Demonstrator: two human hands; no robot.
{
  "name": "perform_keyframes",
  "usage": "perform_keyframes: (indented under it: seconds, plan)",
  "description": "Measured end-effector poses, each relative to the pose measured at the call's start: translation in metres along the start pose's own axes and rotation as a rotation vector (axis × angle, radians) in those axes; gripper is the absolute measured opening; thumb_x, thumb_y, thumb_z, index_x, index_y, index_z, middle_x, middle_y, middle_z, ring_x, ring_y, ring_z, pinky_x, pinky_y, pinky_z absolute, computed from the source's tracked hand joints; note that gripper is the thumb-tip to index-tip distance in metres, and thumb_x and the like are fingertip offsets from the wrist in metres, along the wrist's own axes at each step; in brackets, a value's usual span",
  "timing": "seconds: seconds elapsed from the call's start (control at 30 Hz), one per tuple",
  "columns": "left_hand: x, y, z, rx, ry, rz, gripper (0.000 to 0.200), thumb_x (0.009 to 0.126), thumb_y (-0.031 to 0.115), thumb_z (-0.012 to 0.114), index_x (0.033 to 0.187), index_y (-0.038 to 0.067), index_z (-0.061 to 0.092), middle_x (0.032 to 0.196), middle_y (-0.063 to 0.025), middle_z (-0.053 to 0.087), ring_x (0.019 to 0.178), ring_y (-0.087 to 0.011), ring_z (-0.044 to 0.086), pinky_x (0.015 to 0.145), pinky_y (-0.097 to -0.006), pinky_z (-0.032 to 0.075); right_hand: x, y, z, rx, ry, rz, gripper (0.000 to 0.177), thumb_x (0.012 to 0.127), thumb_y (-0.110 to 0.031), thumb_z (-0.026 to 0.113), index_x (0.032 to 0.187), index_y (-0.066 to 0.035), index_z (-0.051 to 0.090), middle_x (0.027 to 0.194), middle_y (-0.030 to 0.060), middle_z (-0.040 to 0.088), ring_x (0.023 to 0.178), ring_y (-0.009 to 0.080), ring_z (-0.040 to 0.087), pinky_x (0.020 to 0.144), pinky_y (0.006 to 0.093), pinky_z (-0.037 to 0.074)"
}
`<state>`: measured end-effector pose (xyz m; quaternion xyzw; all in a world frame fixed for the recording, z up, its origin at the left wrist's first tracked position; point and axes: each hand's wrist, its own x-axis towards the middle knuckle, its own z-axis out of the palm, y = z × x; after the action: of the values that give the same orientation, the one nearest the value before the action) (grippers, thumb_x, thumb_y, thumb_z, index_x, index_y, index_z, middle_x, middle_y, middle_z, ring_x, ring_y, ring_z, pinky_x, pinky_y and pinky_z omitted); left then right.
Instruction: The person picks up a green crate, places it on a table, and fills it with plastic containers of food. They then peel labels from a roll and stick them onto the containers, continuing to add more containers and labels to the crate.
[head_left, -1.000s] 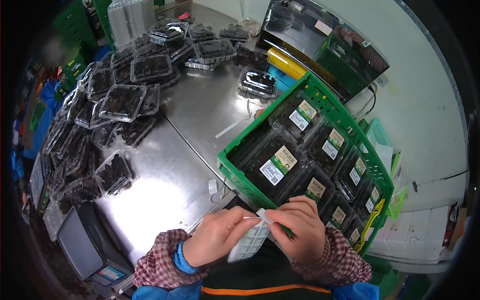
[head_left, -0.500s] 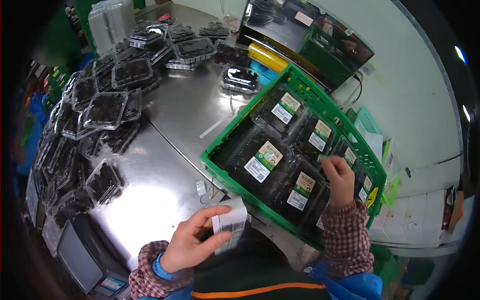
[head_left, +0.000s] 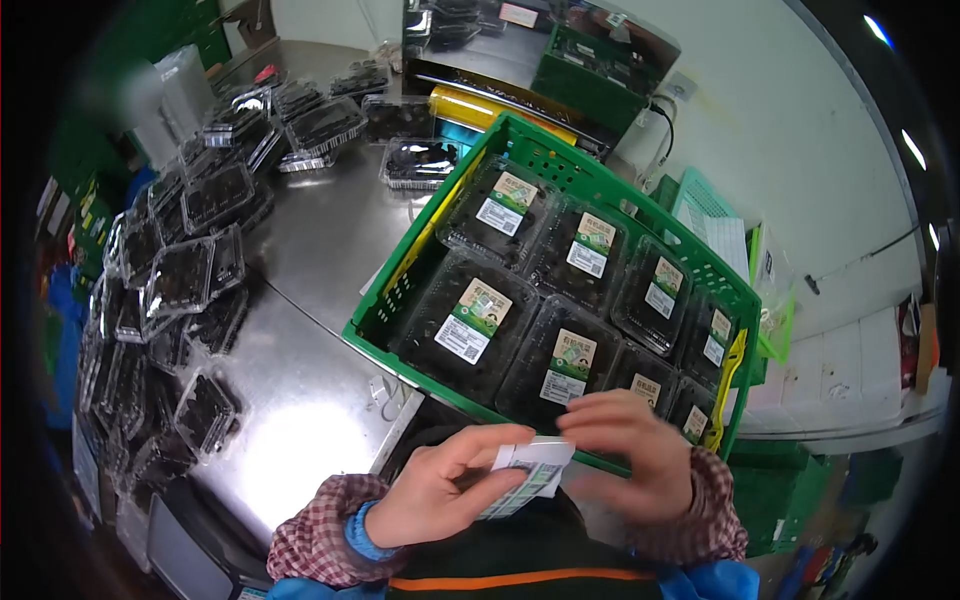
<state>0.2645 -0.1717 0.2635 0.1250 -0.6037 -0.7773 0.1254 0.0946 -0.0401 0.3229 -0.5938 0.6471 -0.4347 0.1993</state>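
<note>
My left hand (head_left: 440, 487) is closed on a folded strip of printed stickers (head_left: 532, 478), pinched between thumb and fingers. Close beside the strip's right edge is my right hand (head_left: 640, 455), its fingers apart and partly smeared by motion; I see nothing in it. Just beyond both hands lies a green plastic crate (head_left: 395, 362) with several clear lidded boxes of dark contents. One labelled box (head_left: 565, 350) is near my right fingers, and another box (head_left: 430, 335) lies to its left. Their lids carry beige, green and white labels.
A pile of similar boxes (head_left: 185, 280) covers the left of the metal table (head_left: 300, 340). A dark-screened device (head_left: 190, 540) stands at the lower left. Behind the crate are a yellow roll (head_left: 490, 108) and a wrapping machine (head_left: 600, 70). A teal basket (head_left: 705, 205) is at the right.
My right hand has come back from above the crate, where it pinched a small sticker, to beside the sticker strip. My left hand has shifted slightly right. The view has turned.
</note>
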Motion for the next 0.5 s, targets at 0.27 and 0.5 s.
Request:
perform_keyframes:
  seconds: [0.27, 0.5]
  plan:
    - [0.02, 0.008, 0.023, 0.473, -0.002, 0.159, 0.015, 0.082, 0.009, 0.065, 0.092, 0.0, 0.059, 0.078, -0.0118, 0.065, 0.066, -0.018, 0.065, 0.058, -0.0265, 0.049, -0.026, -0.006, 0.004, -0.268, 0.106, 0.105, 0.033, 0.07, -0.009, 0.074, 0.101, -0.011, 0.063, 0.083, -0.0008, 0.061, 0.082, 0.0147, 0.059, 0.087, 0.0352, 0.04]
    - [0.031, 0.008, 0.037, 0.697, -0.189, 0.206, 0.022, 0.078, 0.018, 0.07, 0.088, 0.001, 0.059, 0.069, -0.0111, 0.062, 0.061, -0.0253, 0.062, 0.054, -0.0309, 0.049, -0.059, 0.003, 0.0, -0.274, 0.208, 0.061, 0.02, 0.069, -0.005, 0.073, 0.086, -0.01, 0.066, 0.09, 0.0018, 0.06, 0.077, 0.0202, 0.055, 0.083, 0.036, 0.043]
